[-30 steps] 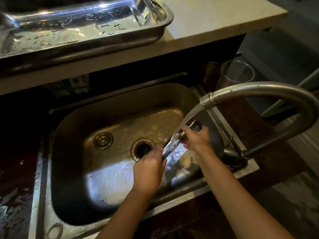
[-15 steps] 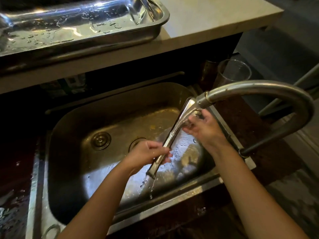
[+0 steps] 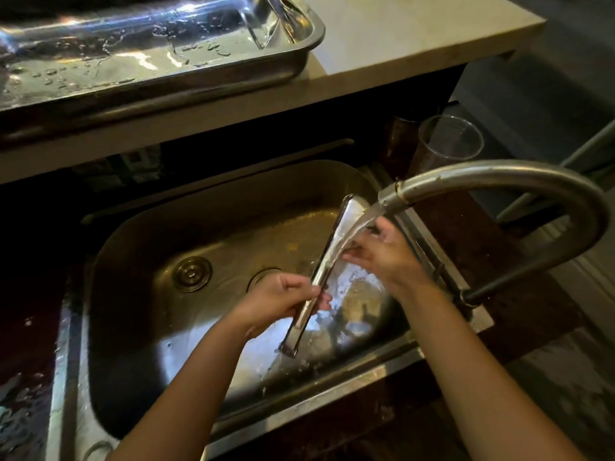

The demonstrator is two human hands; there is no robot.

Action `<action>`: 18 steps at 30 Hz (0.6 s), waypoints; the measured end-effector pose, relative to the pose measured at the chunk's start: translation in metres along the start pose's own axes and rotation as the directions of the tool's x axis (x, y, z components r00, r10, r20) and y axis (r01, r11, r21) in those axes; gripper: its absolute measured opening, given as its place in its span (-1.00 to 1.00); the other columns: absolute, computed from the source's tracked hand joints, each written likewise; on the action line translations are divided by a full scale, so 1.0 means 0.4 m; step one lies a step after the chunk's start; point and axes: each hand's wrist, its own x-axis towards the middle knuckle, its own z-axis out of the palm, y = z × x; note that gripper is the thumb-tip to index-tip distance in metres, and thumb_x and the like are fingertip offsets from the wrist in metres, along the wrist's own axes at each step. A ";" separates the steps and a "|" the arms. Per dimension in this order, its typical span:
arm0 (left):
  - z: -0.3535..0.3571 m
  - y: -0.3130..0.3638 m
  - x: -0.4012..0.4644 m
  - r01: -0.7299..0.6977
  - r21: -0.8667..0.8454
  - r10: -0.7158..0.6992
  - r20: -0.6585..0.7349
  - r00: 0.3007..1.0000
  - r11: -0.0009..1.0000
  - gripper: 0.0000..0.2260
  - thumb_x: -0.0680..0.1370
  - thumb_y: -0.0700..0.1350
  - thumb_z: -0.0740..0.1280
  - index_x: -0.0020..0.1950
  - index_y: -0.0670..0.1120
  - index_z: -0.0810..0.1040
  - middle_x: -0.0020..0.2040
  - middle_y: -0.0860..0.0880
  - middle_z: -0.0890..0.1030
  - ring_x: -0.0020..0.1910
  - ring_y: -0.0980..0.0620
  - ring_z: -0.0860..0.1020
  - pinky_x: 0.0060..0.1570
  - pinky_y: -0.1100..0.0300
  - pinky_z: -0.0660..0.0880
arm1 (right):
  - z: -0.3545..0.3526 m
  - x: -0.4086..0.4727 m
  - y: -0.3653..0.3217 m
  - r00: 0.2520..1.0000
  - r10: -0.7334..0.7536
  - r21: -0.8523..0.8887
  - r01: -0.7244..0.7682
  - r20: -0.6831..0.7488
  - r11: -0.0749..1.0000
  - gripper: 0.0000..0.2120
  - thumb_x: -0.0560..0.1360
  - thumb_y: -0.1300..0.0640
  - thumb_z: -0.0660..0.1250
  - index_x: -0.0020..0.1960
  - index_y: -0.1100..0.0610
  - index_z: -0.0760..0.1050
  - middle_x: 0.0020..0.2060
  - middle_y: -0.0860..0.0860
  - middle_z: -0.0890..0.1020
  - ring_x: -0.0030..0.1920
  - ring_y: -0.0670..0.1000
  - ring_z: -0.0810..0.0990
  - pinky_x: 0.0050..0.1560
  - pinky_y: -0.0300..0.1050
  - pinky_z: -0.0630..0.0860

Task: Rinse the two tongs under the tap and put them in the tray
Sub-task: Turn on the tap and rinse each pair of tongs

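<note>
A pair of steel tongs (image 3: 327, 261) slants over the sink, its broad end up under the running water from the curved tap (image 3: 499, 181). My left hand (image 3: 283, 301) grips the tongs near the lower end. My right hand (image 3: 382, 254) touches the tongs at mid-length, fingers spread on the metal in the stream. A wet steel tray (image 3: 293, 66) sits on the counter at the top left; a shiny metal piece (image 3: 266, 24) lies at its right end, and I cannot tell if it is the second tongs.
The steel sink (image 3: 139, 247) has a drain and a round plug on its floor. A pale counter (image 3: 416, 38) runs above it. A clear plastic cup (image 3: 446, 144) stands behind the tap. Dark wet surfaces flank the sink.
The tongs have swung more upright, with their top end now higher under the spout. My left hand slid lower along them and my right hand moved up toward the stream.
</note>
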 end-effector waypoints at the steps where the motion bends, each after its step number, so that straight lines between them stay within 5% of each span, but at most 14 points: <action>1: 0.000 -0.017 -0.010 0.010 0.014 -0.010 0.008 1.000 1.000 -0.81 0.52 -0.20 0.28 -0.14 -0.05 0.68 -0.14 -0.02 0.73 -0.09 0.07 0.66 -0.11 0.28 0.59 | -0.018 0.010 -0.012 0.999 0.003 0.024 -0.001 -0.054 1.000 -0.62 0.49 0.25 0.31 0.28 0.17 0.37 -0.17 0.03 0.68 -0.19 -0.02 0.70 -0.25 -0.22 0.61; 5: 0.025 -0.060 -0.021 0.006 -0.074 -0.007 -0.009 1.000 0.997 -0.80 0.53 -0.24 0.25 -0.07 -0.06 0.66 -0.13 -0.03 0.73 -0.12 0.06 0.65 -0.15 0.26 0.56 | -0.041 0.030 -0.034 0.994 -0.007 0.022 0.009 -0.107 1.000 -0.82 0.50 0.16 0.30 0.10 0.05 0.46 -0.20 -0.02 0.70 -0.19 -0.04 0.70 -0.15 -0.13 0.60; 7: 0.040 -0.064 -0.011 -0.017 -0.113 0.016 -0.009 1.000 0.993 -0.80 0.54 -0.23 0.24 -0.07 -0.07 0.66 -0.12 -0.04 0.72 -0.11 0.07 0.65 -0.14 0.27 0.57 | -0.025 0.023 -0.039 0.990 0.024 -0.043 -0.030 -0.138 0.999 -0.70 0.47 0.03 0.31 0.19 0.06 0.45 -0.12 -0.03 0.70 -0.10 -0.04 0.69 0.01 -0.06 0.57; 9: 0.047 -0.066 -0.002 -0.034 -0.166 0.033 -0.009 0.999 0.985 -0.80 0.54 -0.23 0.24 -0.08 -0.08 0.67 -0.13 -0.04 0.72 -0.11 0.08 0.66 -0.16 0.29 0.59 | -0.011 -0.004 -0.057 0.977 -0.001 -0.293 -0.063 -0.214 0.954 -0.57 0.47 -0.03 0.29 0.30 0.08 0.39 0.03 0.02 0.65 0.02 0.00 0.64 0.14 0.03 0.51; 12: 0.049 -0.069 0.009 -0.060 -0.219 0.050 -0.054 0.997 0.974 -0.81 0.51 -0.20 0.27 -0.10 -0.08 0.69 -0.13 -0.04 0.73 -0.10 0.08 0.65 -0.15 0.28 0.58 | -0.013 -0.085 -0.068 0.929 -0.243 -0.820 -0.097 -0.278 0.565 -0.63 0.49 0.00 0.26 0.28 0.06 0.41 0.20 0.05 0.56 0.14 0.06 0.52 0.10 -0.04 0.42; 14: 0.050 -0.066 0.018 -0.076 -0.236 0.054 -0.098 0.994 0.969 -0.82 0.52 -0.18 0.28 -0.11 -0.08 0.69 -0.12 -0.04 0.73 -0.08 0.07 0.66 -0.17 0.29 0.58 | -0.015 -0.154 -0.067 0.900 -0.377 -0.957 -0.123 -0.218 0.262 -0.64 0.49 0.04 0.27 0.27 0.08 0.43 0.22 0.09 0.52 0.19 0.12 0.46 0.07 -0.03 0.39; 18: 0.053 -0.063 0.029 -0.075 -0.290 0.035 -0.141 0.989 0.954 -0.84 0.53 -0.19 0.27 -0.08 -0.13 0.66 -0.14 -0.03 0.74 -0.10 0.09 0.68 -0.28 0.34 0.55 | -0.029 -0.219 -0.047 0.943 -0.261 -0.977 -0.193 -0.209 0.085 -0.64 0.51 0.04 0.24 0.28 0.11 0.42 0.26 0.13 0.47 0.28 0.12 0.39 0.21 0.04 0.37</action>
